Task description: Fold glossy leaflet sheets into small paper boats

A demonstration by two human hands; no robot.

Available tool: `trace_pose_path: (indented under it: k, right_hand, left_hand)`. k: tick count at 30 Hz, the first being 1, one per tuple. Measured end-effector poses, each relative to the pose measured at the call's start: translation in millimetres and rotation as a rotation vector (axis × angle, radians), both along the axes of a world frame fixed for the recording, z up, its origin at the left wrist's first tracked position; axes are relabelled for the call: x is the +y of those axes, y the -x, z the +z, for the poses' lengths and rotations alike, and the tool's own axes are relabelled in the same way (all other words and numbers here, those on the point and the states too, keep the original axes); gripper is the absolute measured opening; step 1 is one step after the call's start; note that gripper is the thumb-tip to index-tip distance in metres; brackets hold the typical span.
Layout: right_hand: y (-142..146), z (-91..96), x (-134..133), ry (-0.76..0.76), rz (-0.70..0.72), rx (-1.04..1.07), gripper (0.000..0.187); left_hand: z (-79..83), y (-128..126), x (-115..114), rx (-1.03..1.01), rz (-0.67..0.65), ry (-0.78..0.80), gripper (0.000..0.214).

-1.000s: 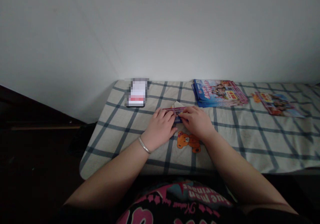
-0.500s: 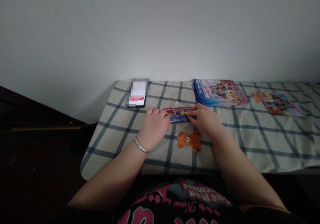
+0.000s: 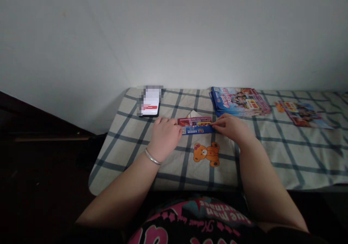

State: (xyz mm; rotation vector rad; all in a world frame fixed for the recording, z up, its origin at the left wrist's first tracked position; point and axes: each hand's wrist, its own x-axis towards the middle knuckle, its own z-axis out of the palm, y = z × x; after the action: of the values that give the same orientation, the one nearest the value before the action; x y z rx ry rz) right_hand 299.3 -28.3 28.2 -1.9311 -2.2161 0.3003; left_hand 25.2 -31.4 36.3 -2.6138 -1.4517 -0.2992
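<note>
A folded flyer (image 3: 198, 126), printed in red and blue, lies flat on the checked tablecloth (image 3: 130, 135) in front of me. A pale pointed corner of paper sticks up behind its far edge. My left hand (image 3: 167, 133), with a silver bangle on the wrist, is closed on the flyer's left end, the fingertips bent over it. At the other end, the thumb and fingers of my right hand (image 3: 230, 128) pinch the flyer's right edge. Part of the left end is hidden under my fingers.
A phone (image 3: 150, 102) with a lit, partly blurred screen lies at the back left. Behind my right hand is a stack of flyers (image 3: 239, 100), and a single flyer (image 3: 304, 113) lies farther right. A white wall (image 3: 174, 37) borders the table's back.
My right hand has slid right along the flyer to its right end, uncovering more of the print. My left hand has shifted slightly left and stays on the left end.
</note>
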Motion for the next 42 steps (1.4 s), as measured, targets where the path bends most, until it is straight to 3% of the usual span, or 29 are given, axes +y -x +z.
trace_pose_path:
  k: [8,12,15,18,20,30,36,42]
  right_hand:
    - [-3.1,2.4,-2.5,-0.008,-0.031,-0.021,0.019]
    - [8.5,-1.7,-1.4,-0.149,-0.019,0.010,0.024]
    - [24.2,-7.1,0.6,-0.319,0.114,0.042,0.028]
    - [40.3,-12.7,2.2,-0.288,0.340,0.032,0.027]
    - [47.6,-15.4,3.0,-0.260,0.396,0.007,0.028]
    - [51.6,-18.0,4.5,-0.262,0.355,0.020,0.028]
    - [49.1,-19.6,7.1,-0.275,0.391,0.050,0.029]
    - [42.7,-18.7,7.2,-0.277,0.373,0.010,0.027]
  left_hand:
    - [2.8,3.7,2.0,0.019,0.013,0.005,0.029]
    - [0.8,5.2,4.0,-0.024,-0.033,0.019,0.027]
    - [-2.2,3.1,4.9,-0.057,-0.053,0.003,0.026]
    - [-5.8,-0.1,6.3,-0.081,-0.079,-0.009,0.024]
    - [-7.8,-1.3,7.3,-0.092,-0.091,-0.015,0.024]
    - [-4.7,0.4,3.3,-0.076,0.039,-0.074,0.023]
    - [-11.1,-5.7,5.5,-0.107,-0.181,-0.008,0.035]
    - [-15.2,-9.1,4.7,-0.085,-0.186,0.034,0.035]
